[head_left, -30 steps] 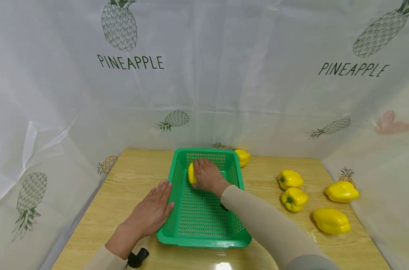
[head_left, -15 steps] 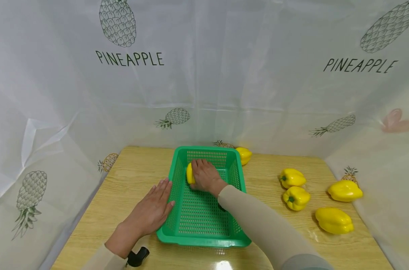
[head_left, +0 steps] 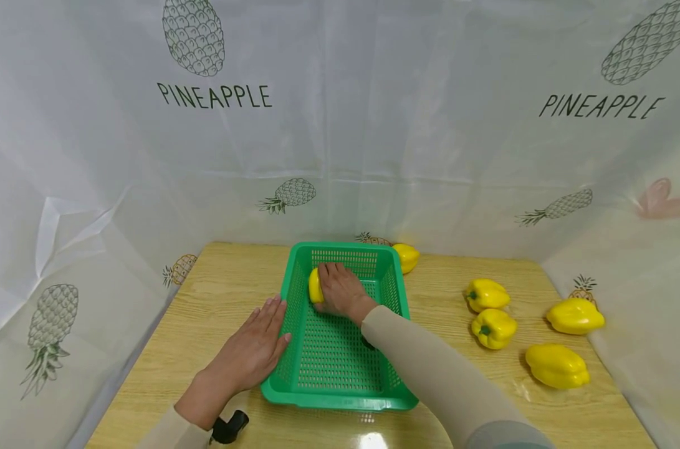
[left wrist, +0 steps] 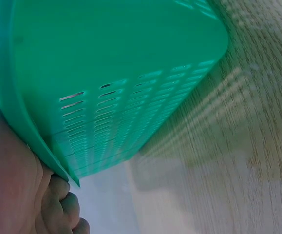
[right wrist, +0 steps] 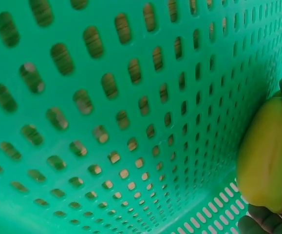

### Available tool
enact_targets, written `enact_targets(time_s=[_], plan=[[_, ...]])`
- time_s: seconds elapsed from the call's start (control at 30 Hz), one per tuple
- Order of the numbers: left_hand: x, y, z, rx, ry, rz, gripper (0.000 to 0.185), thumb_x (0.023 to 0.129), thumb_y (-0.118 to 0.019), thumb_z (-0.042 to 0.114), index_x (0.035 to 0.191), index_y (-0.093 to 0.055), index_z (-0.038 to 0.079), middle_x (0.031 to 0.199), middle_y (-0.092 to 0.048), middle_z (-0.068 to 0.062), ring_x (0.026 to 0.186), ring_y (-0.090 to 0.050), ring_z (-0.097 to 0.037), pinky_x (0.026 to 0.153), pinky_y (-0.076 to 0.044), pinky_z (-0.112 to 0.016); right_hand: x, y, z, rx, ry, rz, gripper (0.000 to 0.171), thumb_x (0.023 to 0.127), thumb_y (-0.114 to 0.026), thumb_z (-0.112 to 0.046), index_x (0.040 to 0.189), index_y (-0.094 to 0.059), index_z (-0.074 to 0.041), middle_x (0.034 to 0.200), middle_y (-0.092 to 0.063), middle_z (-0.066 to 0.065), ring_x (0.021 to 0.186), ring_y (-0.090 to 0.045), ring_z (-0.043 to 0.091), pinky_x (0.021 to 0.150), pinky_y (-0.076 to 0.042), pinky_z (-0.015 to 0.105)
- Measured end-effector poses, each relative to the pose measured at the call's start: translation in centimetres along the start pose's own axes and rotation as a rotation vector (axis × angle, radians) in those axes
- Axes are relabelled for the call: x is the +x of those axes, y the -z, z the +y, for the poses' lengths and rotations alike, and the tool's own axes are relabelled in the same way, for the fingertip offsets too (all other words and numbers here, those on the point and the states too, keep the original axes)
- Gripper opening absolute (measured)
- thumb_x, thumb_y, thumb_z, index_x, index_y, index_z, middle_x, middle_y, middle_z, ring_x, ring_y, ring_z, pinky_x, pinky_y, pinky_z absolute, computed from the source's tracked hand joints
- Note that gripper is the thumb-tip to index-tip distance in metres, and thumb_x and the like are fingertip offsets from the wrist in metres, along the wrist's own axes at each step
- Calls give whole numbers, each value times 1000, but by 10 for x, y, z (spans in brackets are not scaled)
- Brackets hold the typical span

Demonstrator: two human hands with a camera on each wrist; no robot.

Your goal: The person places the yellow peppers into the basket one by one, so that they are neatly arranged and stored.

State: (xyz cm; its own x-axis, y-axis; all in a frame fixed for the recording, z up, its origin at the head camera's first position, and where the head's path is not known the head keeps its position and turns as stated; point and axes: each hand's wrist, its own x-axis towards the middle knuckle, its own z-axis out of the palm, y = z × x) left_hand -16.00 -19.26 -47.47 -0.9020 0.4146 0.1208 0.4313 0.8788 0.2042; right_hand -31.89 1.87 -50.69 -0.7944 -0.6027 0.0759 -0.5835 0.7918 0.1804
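Note:
A green perforated plastic basket [head_left: 340, 401] stands on the wooden table. Inside it, near the far left wall, my right hand [head_left: 342, 292] grips a yellow bell pepper [head_left: 314, 287] from above. The right wrist view has this pepper [right wrist: 268, 156] at its right edge, between thumb and fingers, close over the slotted basket floor. My left hand [head_left: 250, 349] rests on the basket's left rim, its fingers straight and together. From below, the left wrist view shows those fingertips [left wrist: 68, 207] reaching past the rim.
A yellow pepper [head_left: 407, 257] lies just behind the basket's far right corner. On the right side of the table are several more, including two close together [head_left: 494, 329] and one near the front [head_left: 557, 366]. A white pineapple-print sheet [head_left: 396, 125] hangs behind the table.
My right hand has shifted slightly left with the pepper, closer to the basket's left wall. My left hand stays on the rim. The head view has turned a little.

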Motion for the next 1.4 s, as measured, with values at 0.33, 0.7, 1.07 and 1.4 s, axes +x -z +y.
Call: enact_targets(time_s=[0.33,0.7,1.07,1.4], plan=[[-1,2,1,-9,0,2,65,113,-50,30,161,-31,-10,169,-31,-28,157,-32,-42,125,-34,-59,2,-1,-1,44,-22,-10,90,91,-74,-60,151,-40,-2,132,-59,14,118,-59,26,108,-52,36],[-1,1,2,-12,3,14,65,113,-50,30,161,-32,-10,168,-32,-28,156,-34,-42,124,-35,-59,3,-4,1,28,-47,-22,91,90,-71,-66,153,-40,-7,141,-57,11,127,-57,27,105,-54,46],[-2,4,3,-20,15,-2,65,113,-49,30,162,-31,-9,168,-31,-28,157,-33,-42,124,-35,-59,3,-5,1,12,-57,-13,92,89,-72,-68,151,-41,-8,138,-56,11,121,-57,27,99,-55,46],[-3,6,6,-21,16,-3,64,113,-50,29,161,-32,-10,168,-32,-29,156,-33,-43,125,-34,-60,2,-2,-1,6,-73,-9,90,88,-72,-70,147,-44,-7,133,-57,11,118,-58,27,98,-55,45]])
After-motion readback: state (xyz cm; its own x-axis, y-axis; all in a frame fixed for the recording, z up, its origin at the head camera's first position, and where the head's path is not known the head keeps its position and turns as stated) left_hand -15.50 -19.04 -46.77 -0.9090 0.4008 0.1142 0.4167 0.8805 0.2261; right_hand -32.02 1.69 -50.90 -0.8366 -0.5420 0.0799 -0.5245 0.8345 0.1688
